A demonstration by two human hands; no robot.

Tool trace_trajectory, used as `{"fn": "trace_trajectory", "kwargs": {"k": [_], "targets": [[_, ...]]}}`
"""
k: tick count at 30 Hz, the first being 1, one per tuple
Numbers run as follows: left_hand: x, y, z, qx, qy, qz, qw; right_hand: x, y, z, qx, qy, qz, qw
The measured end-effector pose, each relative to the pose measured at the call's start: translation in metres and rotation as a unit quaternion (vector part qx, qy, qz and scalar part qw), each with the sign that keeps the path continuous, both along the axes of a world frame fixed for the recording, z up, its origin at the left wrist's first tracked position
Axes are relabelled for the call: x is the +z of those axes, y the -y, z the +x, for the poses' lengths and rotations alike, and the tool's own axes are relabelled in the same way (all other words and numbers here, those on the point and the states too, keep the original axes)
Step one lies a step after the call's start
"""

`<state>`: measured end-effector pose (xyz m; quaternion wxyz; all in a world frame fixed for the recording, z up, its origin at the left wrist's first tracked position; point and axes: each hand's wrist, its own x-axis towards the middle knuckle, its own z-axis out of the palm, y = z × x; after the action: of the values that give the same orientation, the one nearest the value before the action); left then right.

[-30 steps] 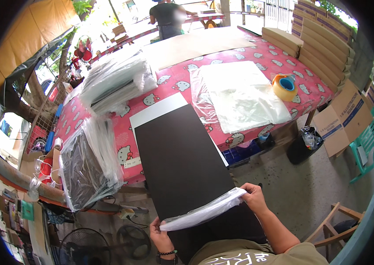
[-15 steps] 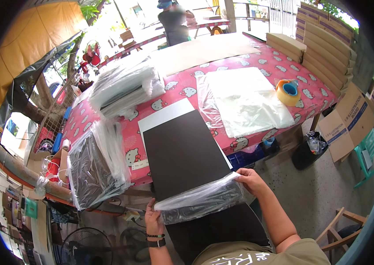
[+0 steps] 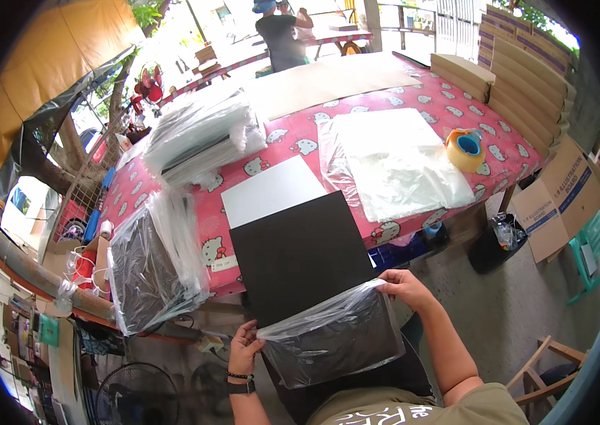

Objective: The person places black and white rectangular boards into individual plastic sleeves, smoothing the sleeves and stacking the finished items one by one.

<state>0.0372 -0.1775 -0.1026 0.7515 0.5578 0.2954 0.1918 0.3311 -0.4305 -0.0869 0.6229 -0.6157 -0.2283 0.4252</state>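
A black board (image 3: 293, 248) lies partly inside a clear plastic bag (image 3: 335, 336), its far half bare and resting over the near edge of the table. My left hand (image 3: 245, 346) pinches the left corner of the bag's mouth. At the right corner of the mouth, my right hand (image 3: 400, 286) holds the film between thumb and fingers. The bagged end of the board hangs above my lap. Under its far end, a white board (image 3: 272, 188) shows on the pink patterned table cover (image 3: 300, 120).
Left on the table are a stack of bagged boards (image 3: 204, 138) and bagged black boards (image 3: 148, 262). A pile of clear bags (image 3: 399, 163) lies right, beside tape rolls (image 3: 464, 150). A black bin (image 3: 497, 244) and cardboard (image 3: 555, 202) stand right. Another person (image 3: 282, 39) is beyond.
The black board has slid toward me, deeper into the bag, and more of the white board shows. Both hands still grip the bag's mouth; the left one is slightly lower.
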Motion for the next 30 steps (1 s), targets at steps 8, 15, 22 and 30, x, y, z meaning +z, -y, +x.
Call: {"fn": "trace_trajectory", "kwargs": {"k": [8, 15, 22, 30], "targets": [[0.052, 0.027, -0.008, -0.129, -0.147, 0.065, 0.979, 0.031, 0.017, -0.018, 0.046, 0.092, -0.058, 0.993], [0.16, 0.005, 0.005, -0.013, -0.059, 0.35, 0.935, 0.152, 0.001, -0.008, 0.011, 0.238, 0.091, 0.967], [0.141, -0.059, 0.065, 0.076, 0.127, 0.58, 0.801, 0.158, -0.051, 0.035, -0.019, 0.166, 0.21, 0.963], [0.045, -0.008, 0.025, -0.033, 0.02, 0.185, 0.982, 0.026, -0.012, -0.002, -0.05, 0.245, 0.002, 0.968]]}}
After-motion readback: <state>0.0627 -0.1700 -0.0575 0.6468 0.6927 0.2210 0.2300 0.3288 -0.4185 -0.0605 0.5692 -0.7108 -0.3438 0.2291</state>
